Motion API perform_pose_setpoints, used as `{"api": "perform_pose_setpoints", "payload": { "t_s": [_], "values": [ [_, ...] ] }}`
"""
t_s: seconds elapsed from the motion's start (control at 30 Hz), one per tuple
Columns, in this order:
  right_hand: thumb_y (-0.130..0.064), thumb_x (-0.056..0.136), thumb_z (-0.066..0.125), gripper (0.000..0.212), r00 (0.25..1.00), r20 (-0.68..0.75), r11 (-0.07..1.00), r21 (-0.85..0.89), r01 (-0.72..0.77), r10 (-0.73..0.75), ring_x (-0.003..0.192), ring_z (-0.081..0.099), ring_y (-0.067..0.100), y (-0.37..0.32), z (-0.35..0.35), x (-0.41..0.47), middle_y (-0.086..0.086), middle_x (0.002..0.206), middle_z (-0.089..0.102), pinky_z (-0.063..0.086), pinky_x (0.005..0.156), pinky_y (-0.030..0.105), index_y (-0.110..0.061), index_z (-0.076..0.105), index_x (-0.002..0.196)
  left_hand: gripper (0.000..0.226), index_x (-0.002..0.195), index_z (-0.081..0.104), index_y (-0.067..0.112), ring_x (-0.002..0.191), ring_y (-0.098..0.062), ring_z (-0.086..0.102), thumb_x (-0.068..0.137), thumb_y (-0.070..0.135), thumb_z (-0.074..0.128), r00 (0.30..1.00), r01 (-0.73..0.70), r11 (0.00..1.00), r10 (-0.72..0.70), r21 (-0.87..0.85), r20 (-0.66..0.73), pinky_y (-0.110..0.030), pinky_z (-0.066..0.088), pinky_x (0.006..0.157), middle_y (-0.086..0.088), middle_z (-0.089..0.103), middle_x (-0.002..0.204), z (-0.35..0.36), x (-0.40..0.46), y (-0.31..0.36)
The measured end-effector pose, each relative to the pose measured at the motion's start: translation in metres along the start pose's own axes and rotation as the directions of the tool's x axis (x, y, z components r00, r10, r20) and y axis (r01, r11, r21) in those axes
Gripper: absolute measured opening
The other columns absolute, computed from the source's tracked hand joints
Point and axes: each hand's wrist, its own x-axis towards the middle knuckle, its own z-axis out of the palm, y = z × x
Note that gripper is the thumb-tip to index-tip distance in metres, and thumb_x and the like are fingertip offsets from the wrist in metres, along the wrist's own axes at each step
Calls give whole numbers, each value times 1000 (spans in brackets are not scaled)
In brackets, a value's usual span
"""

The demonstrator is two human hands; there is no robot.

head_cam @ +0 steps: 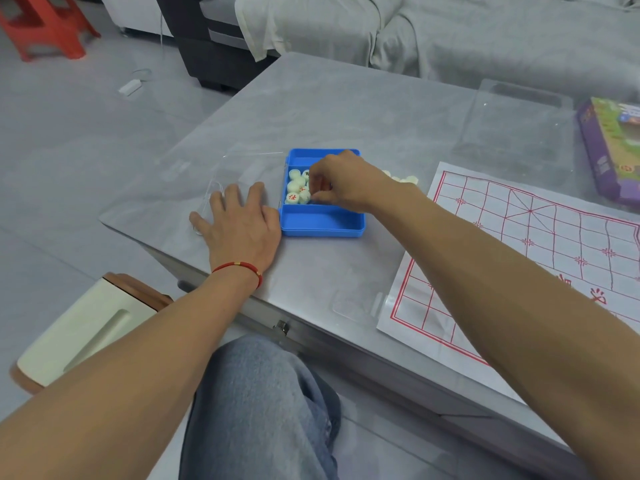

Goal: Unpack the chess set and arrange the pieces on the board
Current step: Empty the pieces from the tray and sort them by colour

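Note:
A blue plastic box (322, 221) stands open on the grey table and holds several pale round chess pieces (295, 185) with red marks. My right hand (341, 180) reaches into the box with curled fingers that pinch pieces; what it holds is mostly hidden. My left hand (239, 221) lies flat on the clear lid (221, 174) just left of the box. A few more pale pieces (405, 178) lie on the table behind my right wrist. The paper board (540, 244) with red lines is spread at the right.
A purple game box (609, 150) sits at the far right edge, next to a clear plastic tray (512, 126). The table's near edge runs diagonally above my knee. A cream bin (83, 327) stands on the floor at left, a red stool (45, 26) farther back.

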Motion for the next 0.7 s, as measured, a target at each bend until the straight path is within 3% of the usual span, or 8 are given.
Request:
{"api": "perform_pose_setpoints", "payload": {
  "t_s": [0.13,0.27,0.4,0.53,0.7],
  "values": [
    [-24,89,71,11,996,-41,996,37,-83,84,95,52,16,6,0,2,-6,89,58,46,76,30,-19,64,95,43,136,44,29,132,-33,35,96,34,29,1000,-1,1000,1,-1,-1,-69,24,106,-9,45,137,0,0,0],
    [-28,88,74,27,996,27,993,87,-85,83,95,56,15,5,-2,-1,-7,94,63,47,77,29,-19,65,112,43,136,44,28,131,-33,36,96,34,29,1000,0,1000,0,-3,-1,-70,24,106,-10,45,137,-1,0,0],
    [-24,87,74,25,998,8,997,29,-70,70,94,53,14,0,-1,1,-5,91,62,47,75,32,-20,68,110,45,134,46,28,128,-33,38,93,34,27,1000,-2,1000,2,-4,-14,-70,25,104,-10,46,134,-2,-1,1],
    [-21,87,71,25,996,-41,992,-100,-83,79,105,54,21,1,-3,1,2,100,57,37,73,29,-24,69,111,44,134,46,28,127,-34,38,93,33,28,1000,-5,1000,5,-1,-17,-69,26,103,-10,46,133,-2,-1,0],
    [-26,87,73,28,995,-81,994,-89,-65,58,99,60,23,2,3,-4,-2,95,57,49,77,33,-24,69,115,42,135,46,28,129,-33,37,96,32,31,1000,-5,1000,5,-14,-9,-70,24,104,-10,46,135,-2,-1,0]
  ]
}}
